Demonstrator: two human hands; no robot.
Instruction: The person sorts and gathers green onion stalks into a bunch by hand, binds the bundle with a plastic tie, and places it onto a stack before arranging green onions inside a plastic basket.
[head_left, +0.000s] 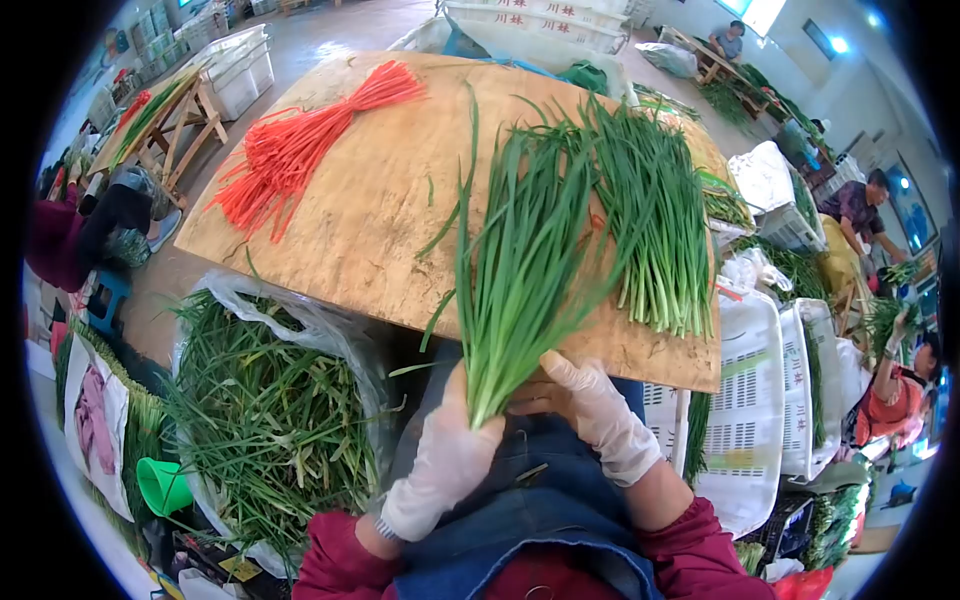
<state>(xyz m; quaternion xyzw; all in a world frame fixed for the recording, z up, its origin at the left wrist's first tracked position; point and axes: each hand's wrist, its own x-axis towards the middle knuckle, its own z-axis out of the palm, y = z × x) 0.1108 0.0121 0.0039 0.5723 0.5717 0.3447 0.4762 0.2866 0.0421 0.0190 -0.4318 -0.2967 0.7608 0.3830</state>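
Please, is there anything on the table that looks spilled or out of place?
Only something minor: a small green scrap lies by itself on the wooden board, between the red strips and the leafy bunch in the left hand. It looks stray because the other greens there are mostly gathered in bunches.

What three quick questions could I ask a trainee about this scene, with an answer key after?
1. Multiple choice: on which part of the wooden board do the red strips lie? A) Right side. B) Left side. C) Middle of the near edge.
2. True or false: the left hand grips the leafy green bunch near its pale base.
3. Short answer: what fills the clear plastic bag lying to the left of that hand?

Key:
1. B.
2. True.
3. Loose green leaves, heaped in a tangle.
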